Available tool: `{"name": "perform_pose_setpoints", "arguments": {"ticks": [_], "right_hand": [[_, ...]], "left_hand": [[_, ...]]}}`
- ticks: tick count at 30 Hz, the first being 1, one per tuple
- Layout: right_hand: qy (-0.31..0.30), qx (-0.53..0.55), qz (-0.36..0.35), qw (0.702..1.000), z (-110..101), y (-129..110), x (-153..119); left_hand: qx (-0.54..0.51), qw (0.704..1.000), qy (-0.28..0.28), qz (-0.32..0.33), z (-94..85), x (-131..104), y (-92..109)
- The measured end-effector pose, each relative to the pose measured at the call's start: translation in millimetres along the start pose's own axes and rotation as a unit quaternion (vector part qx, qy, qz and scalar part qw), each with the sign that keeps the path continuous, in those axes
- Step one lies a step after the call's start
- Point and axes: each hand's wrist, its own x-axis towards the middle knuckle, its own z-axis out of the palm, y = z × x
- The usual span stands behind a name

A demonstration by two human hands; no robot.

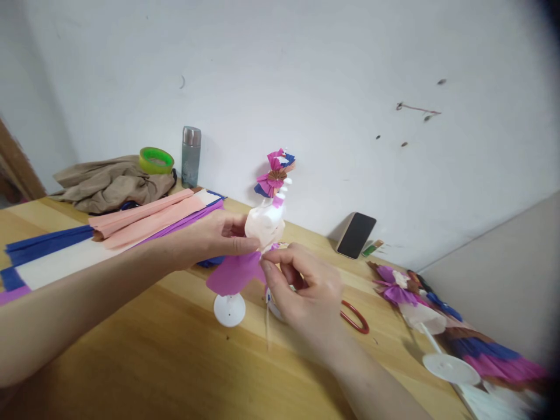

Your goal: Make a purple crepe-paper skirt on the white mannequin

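A small white mannequin figure (273,211) stands upright in front of me, with a cream paper wrap (259,226) round its body and a purple crepe-paper skirt (234,275) below. Magenta, blue and brown paper fans (276,175) decorate its top. A round white base (230,310) shows under the skirt. My left hand (214,236) is closed on the figure's waist from the left, thumb in front. On the other side, my right hand (304,286) pinches thumb and forefinger together at the waist; what lies between them is too small to make out. A thin pale strand (268,326) hangs below.
Folded crepe-paper strips (149,224) lie at left, near brown cloth (114,184), a green tape roll (156,160) and a flask (191,157). A red loop handle (355,318) shows beside my right hand. A phone (356,235) leans on the wall; another paper-dressed figure (422,318) lies right.
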Motion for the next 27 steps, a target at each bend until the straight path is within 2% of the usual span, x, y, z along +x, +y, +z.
{"name": "perform_pose_setpoints", "arguments": {"ticks": [9,14,17,20,22,24,27], "right_hand": [[-0.024,0.03,-0.053,0.998,-6.1,-1.5,1.4],[-0.014,0.014,-0.064,0.998,-7.1,-1.3,0.7],[-0.011,-0.043,-0.137,0.99,-6.3,1.9,-2.3],[-0.001,-0.125,-0.247,0.961,-6.8,5.4,-5.5],[-0.002,-0.149,-0.294,0.944,-7.8,6.3,-6.4],[0.007,-0.141,-0.282,0.949,-8.2,6.1,-5.7],[0.028,-0.07,-0.162,0.984,-6.9,5.5,-2.5]], "left_hand": [[-0.026,1.0,0.001,-0.011,1.3,-2.4,1.7],[-0.031,0.999,-0.002,-0.006,1.6,-1.2,1.9],[-0.028,1.0,-0.002,-0.005,1.6,-0.4,0.6],[-0.012,1.0,0.008,-0.008,0.5,0.0,-1.1],[-0.003,1.0,0.015,-0.003,-0.9,-0.1,-1.9],[0.0,1.0,0.021,0.001,-2.2,-0.2,-2.2],[0.0,1.0,0.015,-0.002,-2.8,-0.5,-2.0]]}}
